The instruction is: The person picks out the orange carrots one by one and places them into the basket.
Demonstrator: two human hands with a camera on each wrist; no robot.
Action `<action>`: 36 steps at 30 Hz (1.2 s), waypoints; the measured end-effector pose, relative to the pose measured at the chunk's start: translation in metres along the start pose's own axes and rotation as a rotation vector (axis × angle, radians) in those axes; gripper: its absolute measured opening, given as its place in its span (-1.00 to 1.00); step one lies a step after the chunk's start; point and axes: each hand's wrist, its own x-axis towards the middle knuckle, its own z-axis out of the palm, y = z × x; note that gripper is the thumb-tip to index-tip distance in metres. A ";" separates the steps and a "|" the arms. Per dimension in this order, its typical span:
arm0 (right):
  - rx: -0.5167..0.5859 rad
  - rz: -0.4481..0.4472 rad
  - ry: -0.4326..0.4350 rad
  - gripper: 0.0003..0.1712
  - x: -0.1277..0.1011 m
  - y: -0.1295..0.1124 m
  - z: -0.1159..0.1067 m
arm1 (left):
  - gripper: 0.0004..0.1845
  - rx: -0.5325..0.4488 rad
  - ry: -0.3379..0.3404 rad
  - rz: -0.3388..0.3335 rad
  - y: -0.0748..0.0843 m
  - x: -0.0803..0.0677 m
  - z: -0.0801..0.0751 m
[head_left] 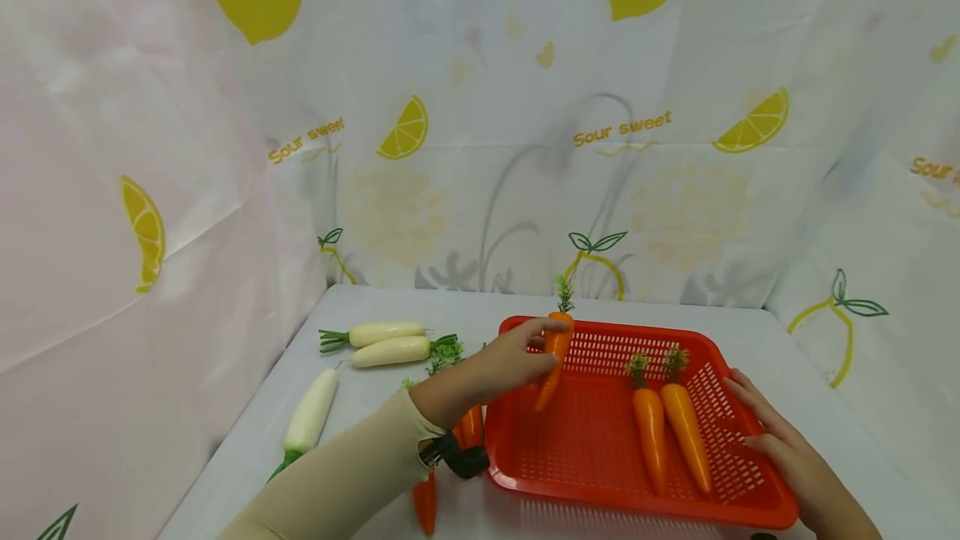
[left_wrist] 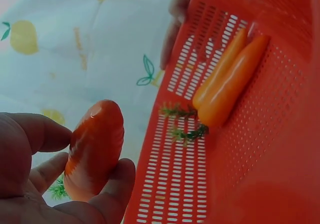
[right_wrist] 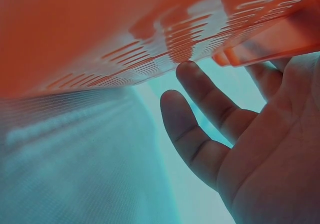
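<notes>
My left hand (head_left: 517,357) pinches a carrot (head_left: 557,347) between thumb and fingers, over the left part of a red plastic basket (head_left: 555,457). The carrot's green top points up and its tip hangs down inside the rim. Seen from the left wrist, the same carrot (left_wrist: 95,149) shows its blunt orange end. Two more carrots (head_left: 684,432) lie side by side at the basket's right, green tops toward the back. My right hand (head_left: 780,440) holds the basket's right rim; in the right wrist view several fingers (right_wrist: 215,103) extend outside, below the slotted wall.
Left of the basket, more carrots (head_left: 425,502) lie partly hidden under my left forearm. Three white radishes rest farther left, two (head_left: 390,350) at the back and one (head_left: 311,411) nearer. A lemon-printed curtain (head_left: 480,190) encloses the white table (head_left: 450,302) at the back and sides.
</notes>
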 end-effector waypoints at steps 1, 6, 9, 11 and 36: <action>-0.003 -0.005 0.003 -0.24 0.000 0.000 0.000 | -0.55 -0.005 -0.015 0.002 0.001 0.003 0.002; 0.001 -0.046 -0.007 -0.24 -0.001 0.000 0.001 | -0.57 0.009 -0.074 -0.012 0.002 0.013 0.011; -0.005 -0.050 -0.001 -0.24 0.000 0.000 0.001 | -0.58 0.012 -0.100 -0.027 0.004 0.017 0.014; -0.018 -0.073 -0.001 -0.24 0.000 0.001 0.001 | -0.58 0.014 -0.108 -0.035 0.007 0.021 0.017; -0.028 -0.096 0.010 -0.23 0.001 0.002 0.002 | -0.57 0.076 -0.357 -0.221 0.006 0.057 0.064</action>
